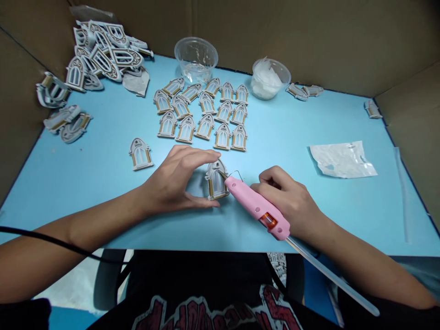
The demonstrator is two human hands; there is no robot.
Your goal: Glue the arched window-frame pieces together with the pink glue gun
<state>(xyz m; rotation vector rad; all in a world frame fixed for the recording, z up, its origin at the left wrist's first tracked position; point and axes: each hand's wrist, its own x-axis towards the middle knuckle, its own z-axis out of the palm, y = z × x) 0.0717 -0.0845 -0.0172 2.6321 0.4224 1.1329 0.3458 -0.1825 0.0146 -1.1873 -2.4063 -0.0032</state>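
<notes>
My left hand [182, 181] holds a small arched window piece [217, 181] between thumb and fingertips, at its bottom and top ends. My right hand [288, 199] is closed around a pink glue gun [257, 206]. The gun's metal nozzle is at the upper part of the window piece; whether it touches is hard to tell. From the gun's rear a long translucent glue stick [333, 277] sticks out toward the lower right. Several similar window pieces [186, 129] lie in rows beyond my hands, and a single one [140, 154] lies to the left.
A heap of larger arched pieces [103, 55] is at the back left. Two clear plastic tubs [196, 57] [270, 78] stand at the back. A white plastic packet [343, 159] lies on the blue table [343, 206] at the right. Cardboard walls surround the table; a black cable [62, 242] crosses my left forearm.
</notes>
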